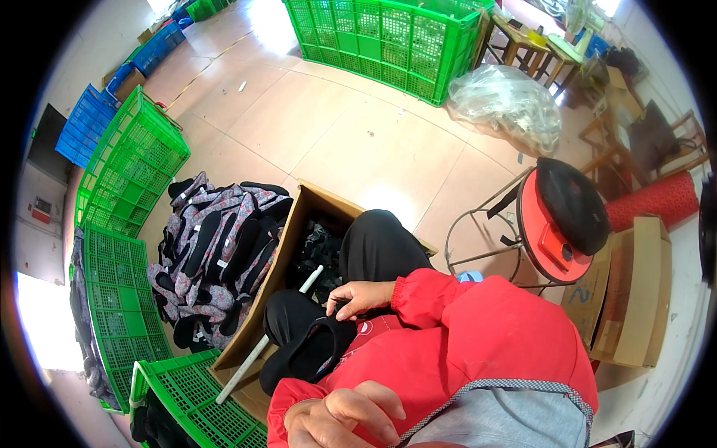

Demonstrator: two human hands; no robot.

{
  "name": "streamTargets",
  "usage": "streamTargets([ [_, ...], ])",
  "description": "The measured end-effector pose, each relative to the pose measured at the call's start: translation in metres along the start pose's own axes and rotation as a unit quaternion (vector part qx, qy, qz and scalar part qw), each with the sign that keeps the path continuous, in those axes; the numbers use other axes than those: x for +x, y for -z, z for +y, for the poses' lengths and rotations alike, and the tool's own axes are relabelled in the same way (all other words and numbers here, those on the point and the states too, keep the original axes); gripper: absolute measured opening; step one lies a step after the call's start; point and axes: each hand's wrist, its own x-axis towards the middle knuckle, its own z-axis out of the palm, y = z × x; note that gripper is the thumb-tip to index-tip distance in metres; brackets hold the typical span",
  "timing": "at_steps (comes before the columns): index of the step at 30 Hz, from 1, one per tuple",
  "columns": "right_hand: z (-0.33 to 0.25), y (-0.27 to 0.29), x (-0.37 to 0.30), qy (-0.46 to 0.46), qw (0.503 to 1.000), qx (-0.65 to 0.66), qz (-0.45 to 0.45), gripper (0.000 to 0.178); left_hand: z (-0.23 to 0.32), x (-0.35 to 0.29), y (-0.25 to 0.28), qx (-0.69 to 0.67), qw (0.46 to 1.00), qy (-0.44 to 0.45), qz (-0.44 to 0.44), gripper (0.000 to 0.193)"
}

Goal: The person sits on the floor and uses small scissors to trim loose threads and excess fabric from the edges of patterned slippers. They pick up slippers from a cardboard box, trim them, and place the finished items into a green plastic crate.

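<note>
A black slipper [323, 349] rests on my lap, its opening turned up and a patterned lining showing inside. My right hand [360, 300] reaches in from the right, fingers curled and closed at the slipper's upper rim. Close to the camera at the bottom is my left hand [345, 417], its fingers bent together; what they hold, if anything, is hidden. Both arms wear red sleeves, and a red apron [418, 369] covers my lap. Beside my knees stands an open cardboard box [261, 299] holding black pieces, with a white rod [246, 367] lying across it.
A pile of flowered, black-soled slippers [216, 250] lies left of the box. Green crates [127, 306] line the left side, and a large green crate [381, 45] stands ahead. To the right are a red stool [534, 224] bearing a black bag, and cardboard [627, 299].
</note>
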Motion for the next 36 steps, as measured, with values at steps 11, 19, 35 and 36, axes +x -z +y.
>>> streamTargets([
  [11,0.000,0.001,0.000,-0.001,1.000,-0.014,-0.001,0.029,-0.003,-0.004,0.002,0.011,1.000,0.007,0.001,0.020],
  [19,0.004,0.002,0.000,0.000,1.000,0.001,0.003,0.027,-0.001,-0.002,0.004,0.001,0.999,0.034,-0.005,0.019],
  [35,0.002,0.002,-0.001,0.003,1.000,-0.022,-0.004,0.031,-0.010,-0.005,0.011,-0.024,0.999,0.043,-0.023,0.022],
  [36,0.003,0.003,-0.001,0.002,1.000,-0.021,-0.006,0.031,-0.010,-0.005,0.012,-0.023,0.998,0.046,-0.025,0.022],
])
